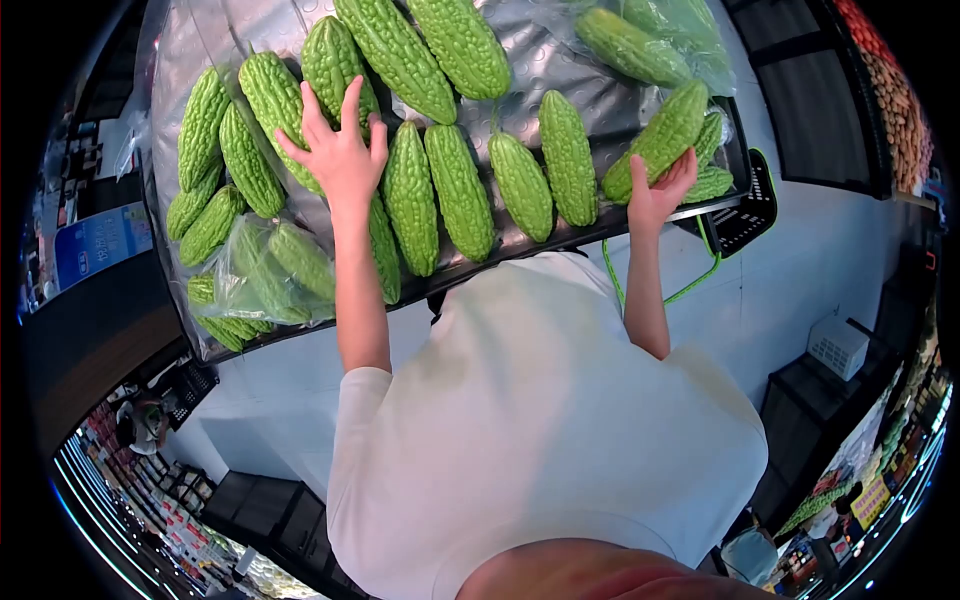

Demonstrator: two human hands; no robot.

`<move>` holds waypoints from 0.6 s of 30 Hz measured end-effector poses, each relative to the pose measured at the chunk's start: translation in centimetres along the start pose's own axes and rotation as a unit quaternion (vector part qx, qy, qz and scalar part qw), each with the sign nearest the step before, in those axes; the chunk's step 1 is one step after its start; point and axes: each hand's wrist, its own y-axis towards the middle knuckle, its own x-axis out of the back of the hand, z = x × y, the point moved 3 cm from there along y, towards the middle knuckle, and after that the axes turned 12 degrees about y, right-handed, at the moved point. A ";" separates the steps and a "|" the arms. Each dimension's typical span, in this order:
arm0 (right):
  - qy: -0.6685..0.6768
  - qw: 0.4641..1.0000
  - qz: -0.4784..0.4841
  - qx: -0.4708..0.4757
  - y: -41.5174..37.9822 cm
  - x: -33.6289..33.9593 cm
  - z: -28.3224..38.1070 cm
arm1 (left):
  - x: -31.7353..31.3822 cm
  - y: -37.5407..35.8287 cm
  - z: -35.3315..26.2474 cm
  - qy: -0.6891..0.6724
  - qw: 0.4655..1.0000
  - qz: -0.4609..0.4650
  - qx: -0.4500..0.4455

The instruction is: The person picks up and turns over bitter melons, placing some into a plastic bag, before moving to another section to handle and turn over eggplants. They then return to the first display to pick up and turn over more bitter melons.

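Note:
Many green bitter melons lie on a dark metallic display tray (540,62). My left hand (340,150) rests with spread fingers over two melons, its fingertips on a bitter melon (332,58) and beside another bitter melon (268,92). At the tray's right side my right hand (660,190) is wrapped round the lower end of a bitter melon (672,125), which is tilted up to the right. Between the hands stand several melons side by side, among them a bitter melon (567,155) and a shorter one (520,187).
Bagged melons (275,265) lie at the tray's lower left, and another plastic bag (680,35) with melons is at the upper right. A black basket (745,215) with a green handle is beyond the right edge. Shelves (820,85) line the right side.

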 end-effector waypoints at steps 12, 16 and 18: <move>-0.163 0.963 0.204 0.069 -1.8 -0.8 0.7 | -0.1 -0.1 0.1 -0.007 1.000 -0.020 -0.011; -0.170 0.964 0.193 0.067 -0.3 -0.4 1.9 | 0.0 -0.1 -0.1 -0.011 1.000 -0.025 -0.005; -0.276 0.935 0.135 0.177 1.2 0.2 3.0 | 0.1 -0.1 0.1 -0.004 1.000 -0.017 -0.007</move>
